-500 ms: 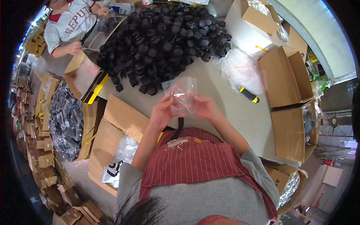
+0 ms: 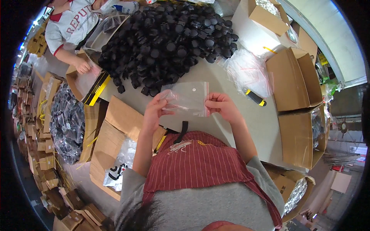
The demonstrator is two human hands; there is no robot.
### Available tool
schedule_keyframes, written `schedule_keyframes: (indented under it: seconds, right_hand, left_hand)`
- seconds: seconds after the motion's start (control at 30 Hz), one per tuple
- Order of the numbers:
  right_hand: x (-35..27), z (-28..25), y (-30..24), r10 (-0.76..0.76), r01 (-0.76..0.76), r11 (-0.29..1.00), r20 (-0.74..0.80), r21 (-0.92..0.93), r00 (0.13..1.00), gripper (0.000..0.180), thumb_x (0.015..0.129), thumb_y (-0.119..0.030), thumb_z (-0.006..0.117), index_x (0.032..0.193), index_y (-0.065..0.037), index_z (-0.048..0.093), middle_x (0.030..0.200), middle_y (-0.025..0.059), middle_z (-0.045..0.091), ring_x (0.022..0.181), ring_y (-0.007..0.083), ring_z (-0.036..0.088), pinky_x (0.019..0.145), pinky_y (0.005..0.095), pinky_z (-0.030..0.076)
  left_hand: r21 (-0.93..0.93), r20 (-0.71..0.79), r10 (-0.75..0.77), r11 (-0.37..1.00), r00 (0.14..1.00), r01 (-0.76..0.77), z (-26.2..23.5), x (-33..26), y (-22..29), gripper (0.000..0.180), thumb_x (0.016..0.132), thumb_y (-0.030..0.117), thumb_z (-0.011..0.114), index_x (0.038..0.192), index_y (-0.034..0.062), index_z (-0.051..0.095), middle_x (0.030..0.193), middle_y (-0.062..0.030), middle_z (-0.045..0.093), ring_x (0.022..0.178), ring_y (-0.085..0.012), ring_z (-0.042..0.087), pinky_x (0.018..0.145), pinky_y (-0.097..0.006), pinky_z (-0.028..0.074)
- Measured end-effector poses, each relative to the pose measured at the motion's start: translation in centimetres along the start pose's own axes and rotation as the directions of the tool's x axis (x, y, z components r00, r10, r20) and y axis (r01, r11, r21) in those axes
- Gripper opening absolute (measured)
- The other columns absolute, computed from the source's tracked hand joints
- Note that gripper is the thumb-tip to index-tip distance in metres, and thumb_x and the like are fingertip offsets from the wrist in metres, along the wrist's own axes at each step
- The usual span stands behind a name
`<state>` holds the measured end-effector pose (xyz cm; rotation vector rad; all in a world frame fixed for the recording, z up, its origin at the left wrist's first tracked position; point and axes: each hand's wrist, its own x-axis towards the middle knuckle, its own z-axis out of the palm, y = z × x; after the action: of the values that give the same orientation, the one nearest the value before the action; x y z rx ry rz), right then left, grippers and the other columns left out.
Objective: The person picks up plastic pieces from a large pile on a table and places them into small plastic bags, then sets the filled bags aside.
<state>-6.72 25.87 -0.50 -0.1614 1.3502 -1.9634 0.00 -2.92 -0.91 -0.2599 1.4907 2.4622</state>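
Note:
A clear zip-lock bag (image 2: 187,98) is stretched flat between my hands above the table, with a small round white mark near its upper edge. My right hand (image 2: 225,107) pinches the bag's right end, along the reddish zip strip. At the opposite end, my left hand (image 2: 156,107) has its fingers curled on the plastic. Just beyond the bag lies a big heap of black plastic parts (image 2: 165,46) with round caps. A black strap (image 2: 183,129) lies at the table edge below the bag.
Right of centre are a pile of clear bags (image 2: 246,73) and a yellow-black cutter (image 2: 255,97). Open cartons (image 2: 293,82) line the right side. At left, a carton of bagged black parts (image 2: 68,123) stands by a cardboard flap (image 2: 125,117). A co-worker (image 2: 75,29) reaches into a bag box (image 2: 73,79).
My hands have moved apart, spreading the crumpled bag out flat with its zip strip at the right. The co-worker's hand has lowered into the box of bags.

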Motion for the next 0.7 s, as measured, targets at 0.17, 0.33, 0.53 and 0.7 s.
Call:
schedule_keyframes:
  seconds: [0.17, 0.33, 0.53, 0.7]
  right_hand:
    - [-0.5, 1.3, 0.9, -0.029, 0.027, 0.995, -0.020, -0.098, 0.999, 0.015, 0.092, -0.017, 0.068, 0.088, -0.005, 0.061, 0.077, 0.0003, 0.060, 0.061, 0.0082, 0.055, 0.058, 0.0277, 0.049]
    - [-0.1, 4.0, 2.9, -0.067, 0.067, 0.959, 0.008, -0.276, 0.998, 0.016, 0.091, -0.014, 0.068, 0.081, -0.006, 0.057, 0.070, -0.0055, 0.052, 0.059, 0.0042, 0.046, 0.055, 0.0213, 0.037]
    - [-0.8, 7.0, 0.5, -0.126, 0.143, 0.974, 0.104, -0.174, 0.986, 0.012, 0.088, -0.010, 0.068, 0.080, -0.006, 0.060, 0.070, -0.0064, 0.053, 0.063, 0.0023, 0.045, 0.056, 0.0203, 0.033]
    - [-1.4, 5.5, 1.2, 0.056, -0.049, 0.991, 0.056, -0.126, 0.997, 0.009, 0.087, -0.007, 0.067, 0.080, -0.005, 0.062, 0.069, -0.0019, 0.058, 0.060, 0.0055, 0.050, 0.053, 0.0227, 0.036]
  left_hand:
    - [0.797, -0.253, 0.501, 0.592, 0.828, -0.115, -0.4, -0.1, -1.8, 0.037, 0.095, 0.012, 0.058, 0.131, 0.0047, 0.054, 0.113, -0.0096, 0.069, 0.094, -0.0188, 0.067, 0.078, -0.029, 0.053]
    - [0.800, -0.053, 0.273, 0.587, 0.961, -0.122, 6.2, -2.6, 1.6, 0.015, 0.094, 0.016, 0.060, 0.102, 0.0039, 0.065, 0.084, -0.0072, 0.070, 0.075, -0.0159, 0.066, 0.068, -0.030, 0.051]
    - [0.713, 0.094, -0.015, 0.699, 0.995, -0.057, 7.0, -2.1, 1.4, 0.025, 0.097, 0.023, 0.059, 0.088, 0.0013, 0.066, 0.074, -0.0046, 0.066, 0.065, -0.0095, 0.061, 0.060, -0.026, 0.047]
    - [0.374, 0.182, -0.065, 0.927, 0.981, -0.008, 5.9, -1.7, -0.4, 0.028, 0.099, 0.023, 0.056, 0.085, -0.0001, 0.064, 0.072, -0.0033, 0.064, 0.067, -0.0074, 0.060, 0.060, -0.024, 0.045]
